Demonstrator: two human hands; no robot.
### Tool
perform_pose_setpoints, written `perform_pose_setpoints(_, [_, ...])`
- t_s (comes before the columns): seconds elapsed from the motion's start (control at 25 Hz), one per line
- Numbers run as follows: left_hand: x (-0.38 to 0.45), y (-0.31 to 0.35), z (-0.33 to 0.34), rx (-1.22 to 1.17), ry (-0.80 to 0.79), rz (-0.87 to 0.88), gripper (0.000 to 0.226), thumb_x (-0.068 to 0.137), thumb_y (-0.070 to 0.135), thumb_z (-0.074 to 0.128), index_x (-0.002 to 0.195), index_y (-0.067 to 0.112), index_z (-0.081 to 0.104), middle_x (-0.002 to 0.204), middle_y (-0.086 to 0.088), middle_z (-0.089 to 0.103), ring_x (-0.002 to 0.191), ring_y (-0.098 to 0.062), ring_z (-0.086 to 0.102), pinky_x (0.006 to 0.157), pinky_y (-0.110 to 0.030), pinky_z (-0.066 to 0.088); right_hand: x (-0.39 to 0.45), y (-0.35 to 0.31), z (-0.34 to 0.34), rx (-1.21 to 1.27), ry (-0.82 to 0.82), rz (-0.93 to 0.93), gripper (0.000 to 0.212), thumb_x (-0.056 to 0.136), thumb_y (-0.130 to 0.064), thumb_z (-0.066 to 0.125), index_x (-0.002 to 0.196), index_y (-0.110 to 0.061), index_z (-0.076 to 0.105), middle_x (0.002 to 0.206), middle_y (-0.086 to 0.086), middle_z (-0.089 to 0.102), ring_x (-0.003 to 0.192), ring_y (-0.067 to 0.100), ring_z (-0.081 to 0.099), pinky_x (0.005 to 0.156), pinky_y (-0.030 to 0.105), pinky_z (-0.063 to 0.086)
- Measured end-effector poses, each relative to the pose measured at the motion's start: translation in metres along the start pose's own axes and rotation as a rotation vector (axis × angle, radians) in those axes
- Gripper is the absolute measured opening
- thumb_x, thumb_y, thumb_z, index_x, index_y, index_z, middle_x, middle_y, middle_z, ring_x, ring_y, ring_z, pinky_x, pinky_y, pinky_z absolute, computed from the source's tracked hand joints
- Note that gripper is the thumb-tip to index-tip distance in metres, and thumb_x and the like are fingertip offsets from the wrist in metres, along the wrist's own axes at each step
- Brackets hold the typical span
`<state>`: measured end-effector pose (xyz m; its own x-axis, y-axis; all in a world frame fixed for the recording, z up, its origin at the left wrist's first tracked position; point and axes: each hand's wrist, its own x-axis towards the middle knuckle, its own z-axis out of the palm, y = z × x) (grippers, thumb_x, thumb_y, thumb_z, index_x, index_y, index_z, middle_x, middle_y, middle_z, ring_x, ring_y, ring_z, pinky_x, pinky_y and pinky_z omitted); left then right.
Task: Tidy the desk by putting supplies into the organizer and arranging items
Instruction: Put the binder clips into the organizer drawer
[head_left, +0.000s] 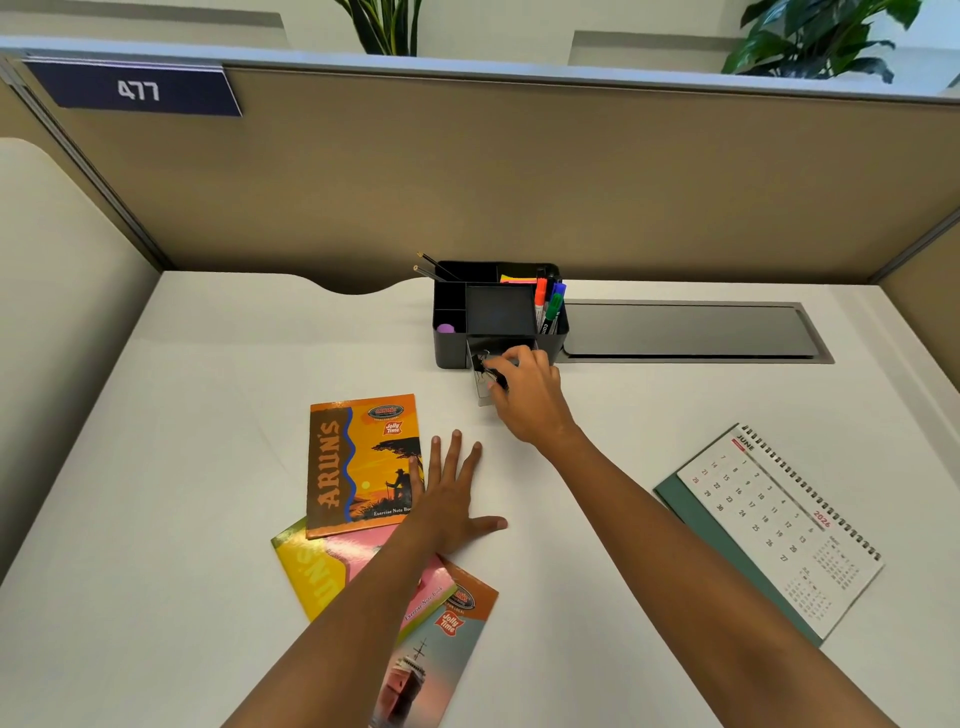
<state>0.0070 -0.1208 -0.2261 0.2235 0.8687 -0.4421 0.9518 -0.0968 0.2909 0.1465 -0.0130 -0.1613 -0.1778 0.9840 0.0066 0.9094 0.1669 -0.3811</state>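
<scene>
A black desk organizer (451, 347) stands at the back of the white desk, holding markers (548, 306), pencils (434, 268), sticky notes and a purple eraser. Its small drawer (484, 396) is pulled out at the front. My right hand (524, 387) reaches over the drawer and pinches a black binder clip (491, 371) at its opening. My left hand (448, 491) lies flat on the desk with fingers spread, touching the edge of an orange exercise notebook (356, 462). A yellow-pink notebook (322, 566) and a ship-cover notebook (434, 660) lie partly under my left arm.
A spiral desk calendar (774, 525) lies flat at the right. A grey cable-tray cover (691, 332) is set into the desk behind it. Beige cubicle partitions wall the desk at the back and sides.
</scene>
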Motion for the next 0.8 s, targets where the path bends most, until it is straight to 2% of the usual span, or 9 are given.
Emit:
perform_pose_setpoints(0.12, [0.0, 0.0, 0.0, 0.005, -0.001, 0.002, 0.112, 0.075, 0.082, 0.047, 0.152, 0.03, -0.017, 0.156, -0.002, -0.035, 0.141, -0.03, -0.036, 0.111, -0.059, -0.017, -0.002, -0.001, -0.003, 0.037, -0.058, -0.071, 0.055, 0.09, -0.046, 0.06, 0.139, -0.024, 0.049, 0.143, 0.0, 0.047, 0.132, 0.022, 0.038, 0.11, 0.043, 0.032])
perform_pose_setpoints(0.24, [0.0, 0.0, 0.0, -0.002, 0.002, 0.006, 0.112, 0.076, 0.081, 0.047, 0.152, 0.03, -0.017, 0.156, -0.002, -0.035, 0.141, -0.029, -0.036, 0.111, -0.059, -0.018, 0.001, 0.002, -0.006, -0.042, -0.121, -0.124, 0.063, 0.09, -0.04, 0.065, 0.146, -0.027, 0.041, 0.146, -0.001, 0.046, 0.136, 0.023, 0.036, 0.113, 0.044, 0.028])
perform_pose_setpoints(0.44, [0.0, -0.001, 0.001, -0.005, 0.003, 0.009, 0.112, 0.076, 0.081, 0.046, 0.152, 0.03, -0.017, 0.156, -0.002, -0.035, 0.141, -0.03, -0.037, 0.111, -0.059, -0.019, 0.011, -0.001, -0.004, -0.075, -0.075, -0.134, 0.054, 0.089, -0.041, 0.066, 0.139, -0.024, 0.052, 0.131, 0.002, 0.062, 0.125, 0.021, 0.048, 0.108, 0.039, 0.032])
perform_pose_setpoints(0.6, [-0.001, 0.0, 0.001, -0.001, 0.0, 0.006, 0.112, 0.076, 0.082, 0.046, 0.152, 0.03, -0.018, 0.156, -0.001, -0.035, 0.141, -0.03, -0.036, 0.111, -0.058, -0.019, 0.018, -0.006, 0.001, -0.085, -0.011, -0.157, 0.041, 0.091, -0.043, 0.063, 0.127, -0.024, 0.063, 0.122, 0.0, 0.067, 0.118, 0.02, 0.051, 0.101, 0.036, 0.034])
perform_pose_setpoints(0.72, [0.0, 0.0, 0.0, 0.001, 0.003, 0.005, 0.112, 0.076, 0.082, 0.046, 0.152, 0.03, -0.017, 0.156, -0.002, -0.035, 0.141, -0.03, -0.036, 0.111, -0.058, -0.019, 0.019, -0.008, 0.005, -0.067, -0.006, -0.176, 0.034, 0.093, -0.037, 0.062, 0.123, -0.023, 0.066, 0.122, -0.001, 0.067, 0.118, 0.018, 0.05, 0.1, 0.036, 0.034])
perform_pose_setpoints(0.8, [0.001, -0.001, 0.001, -0.002, 0.005, 0.003, 0.112, 0.075, 0.082, 0.046, 0.153, 0.03, -0.017, 0.156, -0.002, -0.035, 0.141, -0.03, -0.036, 0.11, -0.058, -0.019, 0.016, -0.005, 0.005, -0.029, 0.007, -0.188, 0.036, 0.091, -0.034, 0.066, 0.125, -0.022, 0.065, 0.127, -0.001, 0.065, 0.122, 0.019, 0.049, 0.103, 0.036, 0.033])
